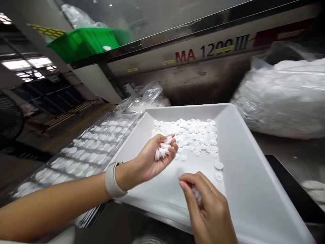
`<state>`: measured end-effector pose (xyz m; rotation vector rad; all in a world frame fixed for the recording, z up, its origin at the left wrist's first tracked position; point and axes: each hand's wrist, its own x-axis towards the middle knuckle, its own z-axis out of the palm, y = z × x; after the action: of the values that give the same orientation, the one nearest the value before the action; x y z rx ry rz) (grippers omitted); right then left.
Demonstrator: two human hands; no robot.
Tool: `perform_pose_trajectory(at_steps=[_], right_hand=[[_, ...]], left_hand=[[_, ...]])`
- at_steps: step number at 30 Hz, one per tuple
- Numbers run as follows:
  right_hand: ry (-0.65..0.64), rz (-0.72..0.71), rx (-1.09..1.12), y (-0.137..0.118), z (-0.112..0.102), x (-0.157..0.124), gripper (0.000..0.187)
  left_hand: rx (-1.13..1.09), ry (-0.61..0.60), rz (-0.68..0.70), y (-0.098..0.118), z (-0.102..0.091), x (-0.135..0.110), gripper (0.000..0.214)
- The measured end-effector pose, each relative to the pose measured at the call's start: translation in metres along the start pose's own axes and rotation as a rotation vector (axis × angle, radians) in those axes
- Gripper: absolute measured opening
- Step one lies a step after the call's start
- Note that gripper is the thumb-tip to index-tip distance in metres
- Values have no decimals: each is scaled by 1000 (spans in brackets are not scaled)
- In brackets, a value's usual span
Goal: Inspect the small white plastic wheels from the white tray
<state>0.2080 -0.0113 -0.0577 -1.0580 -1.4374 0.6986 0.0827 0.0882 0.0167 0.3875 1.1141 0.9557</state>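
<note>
My left hand (158, 157), palm up over the white tray (251, 162), is cupped round several small white plastic caps (164, 149). To its right and nearer to me, my right hand (207, 203) has thumb and fingertips drawn together. Part of a white piece (196, 196) shows inside its curled fingers; its full shape is hidden. Many round white caps (195, 135) lie loose at the far end of the tray, with a couple (218, 171) apart by the right wall.
Left of the tray, a compartmented clear sheet (86, 149) holds rows of white pieces. Plastic bags of white pieces (284, 98) lie at right and behind the tray. A green bin (83, 42) rests on the machine ledge (152, 64). A fan (10, 118) stands far left.
</note>
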Motion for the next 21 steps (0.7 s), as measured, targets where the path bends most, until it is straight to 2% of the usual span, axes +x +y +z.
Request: perform_pose_trajectory(at_steps=[2, 5, 9, 12, 16, 21], right_hand=[[-11, -8, -17, -3, -2, 0, 12], [-14, -59, -88, -5, -4, 2, 16], [-100, -224, -282, -1, -16, 11, 23], [-147, -303, -418, 2, -32, 19, 17], [-228, -243, -481, -4, -48, 23, 6], [-342, -80, -453, -19, -58, 35, 12]], left_hand=[[-188, 44, -29, -15, -3, -23, 13], [-384, 82, -61, -39, -2, -40, 26], [-520, -5, -113, -58, 6, -40, 45], [-564, -98, -125, -64, 11, -36, 47], [-560, -178, -148, -68, 9, -34, 47], [-586, -195, -204, -70, 2, -30, 43]])
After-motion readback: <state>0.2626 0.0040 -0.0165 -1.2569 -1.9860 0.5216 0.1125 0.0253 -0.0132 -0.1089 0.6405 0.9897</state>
